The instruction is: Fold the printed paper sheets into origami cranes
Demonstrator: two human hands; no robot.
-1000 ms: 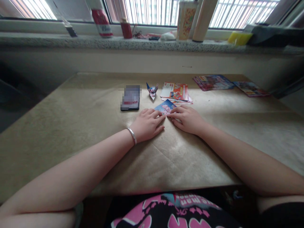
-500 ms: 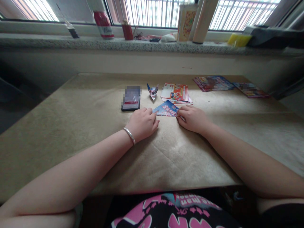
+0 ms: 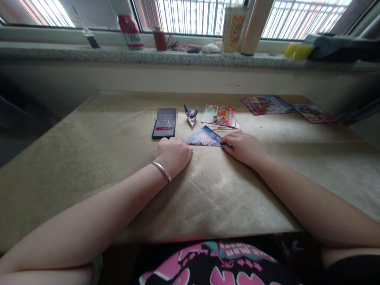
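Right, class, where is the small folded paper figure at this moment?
In the head view, the folded paper figure sits near the middle, between the phone on its left and the card stack on its right, just beyond the triangular paper.

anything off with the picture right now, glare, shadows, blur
In the head view, daylight washes out the window; that same view shows a pale sheen on the tabletop in front of the blue paper and shadow along the right forearm; also in the head view, pixel blocks cover part of the phone.
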